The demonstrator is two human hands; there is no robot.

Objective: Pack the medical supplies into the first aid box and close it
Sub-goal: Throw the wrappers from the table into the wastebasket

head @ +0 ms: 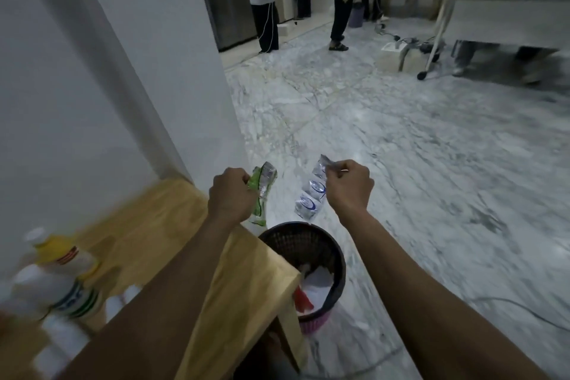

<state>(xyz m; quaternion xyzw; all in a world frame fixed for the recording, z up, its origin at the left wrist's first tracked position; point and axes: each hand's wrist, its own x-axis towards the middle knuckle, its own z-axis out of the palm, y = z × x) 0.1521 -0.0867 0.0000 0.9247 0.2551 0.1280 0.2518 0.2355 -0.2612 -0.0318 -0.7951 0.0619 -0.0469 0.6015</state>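
My left hand (230, 193) is closed around a green and clear plastic wrapper (261, 191) that hangs down past the corner of the wooden table (172, 234). My right hand (348, 187) pinches the top of a clear wrapper with blue printing (312, 199), which dangles just above the rim of a dark mesh waste basket (336, 259). Both hands are held out over the basket. Several white bottles (55, 284), one with a yellow label, stand blurred at the table's left edge. No first aid box is in view.
The basket stands on the marble floor (401, 163) against the table's corner and holds white paper and a red scrap. A white wall (92, 71) rises on the left. People stand at the far end; a white desk (505, 9) is at far right.
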